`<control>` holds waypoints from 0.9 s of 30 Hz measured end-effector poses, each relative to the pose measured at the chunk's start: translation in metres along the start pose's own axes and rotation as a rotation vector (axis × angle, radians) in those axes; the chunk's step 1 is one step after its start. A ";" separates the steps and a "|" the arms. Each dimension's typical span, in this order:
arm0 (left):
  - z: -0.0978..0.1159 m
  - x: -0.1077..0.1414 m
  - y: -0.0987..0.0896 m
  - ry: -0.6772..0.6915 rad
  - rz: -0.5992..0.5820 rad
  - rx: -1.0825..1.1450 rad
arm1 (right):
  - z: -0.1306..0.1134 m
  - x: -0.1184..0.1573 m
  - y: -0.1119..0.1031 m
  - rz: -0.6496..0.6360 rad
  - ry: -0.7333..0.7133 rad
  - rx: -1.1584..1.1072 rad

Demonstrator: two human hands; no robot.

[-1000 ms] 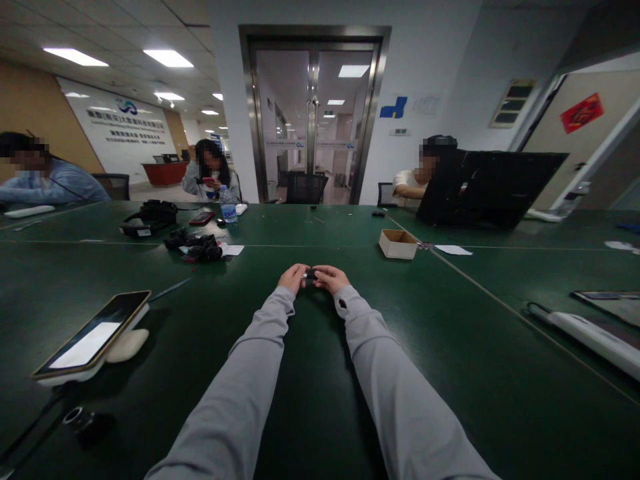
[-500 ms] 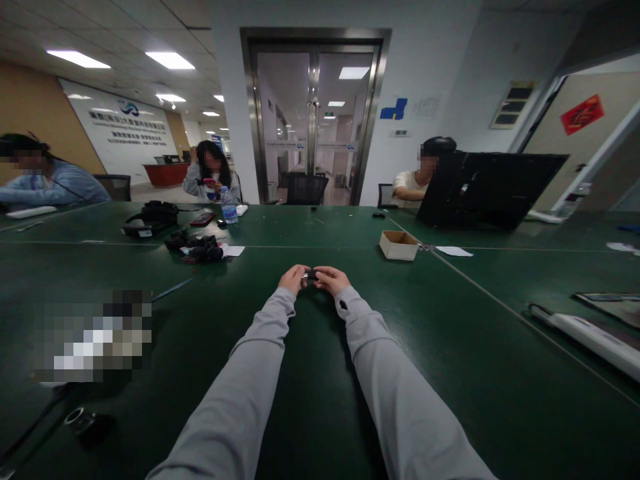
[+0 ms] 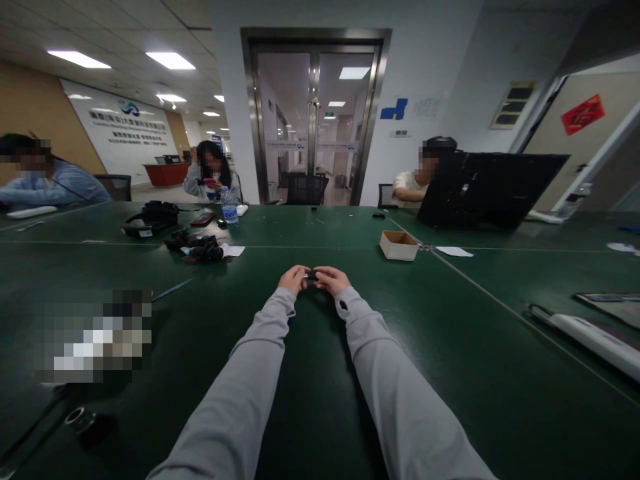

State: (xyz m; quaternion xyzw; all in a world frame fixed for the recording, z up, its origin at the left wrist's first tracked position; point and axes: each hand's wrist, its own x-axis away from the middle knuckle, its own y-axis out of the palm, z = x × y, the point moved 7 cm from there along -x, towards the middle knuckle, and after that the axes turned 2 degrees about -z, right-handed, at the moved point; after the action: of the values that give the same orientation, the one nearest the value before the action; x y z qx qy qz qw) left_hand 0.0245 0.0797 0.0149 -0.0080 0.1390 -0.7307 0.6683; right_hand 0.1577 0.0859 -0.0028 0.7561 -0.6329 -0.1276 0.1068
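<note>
Both my hands meet over the middle of the green table [image 3: 320, 347], arms stretched forward in grey sleeves. A small black object [image 3: 311, 275] with a light, metallic-looking left end is between them. My left hand [image 3: 293, 280] pinches its left end with the fingertips. From the other side, my right hand [image 3: 333, 280] grips the black part between thumb and fingers. The object is too small to identify, and the fingers hide part of it.
An open box [image 3: 399, 245] stands ahead to the right, near a large black monitor [image 3: 493, 190]. Black items [image 3: 200, 247] and a water bottle [image 3: 229, 207] lie ahead left. A black cylinder [image 3: 85, 423] is near left. Several people sit across the table.
</note>
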 end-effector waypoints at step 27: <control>0.004 0.003 0.001 -0.010 0.003 0.010 | 0.001 0.000 -0.001 0.009 -0.009 -0.007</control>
State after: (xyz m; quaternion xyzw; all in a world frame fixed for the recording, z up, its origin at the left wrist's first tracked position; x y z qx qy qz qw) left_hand 0.0258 0.0763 0.0182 -0.0078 0.1319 -0.7305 0.6700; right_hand 0.1583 0.0865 -0.0039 0.7522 -0.6365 -0.1324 0.1072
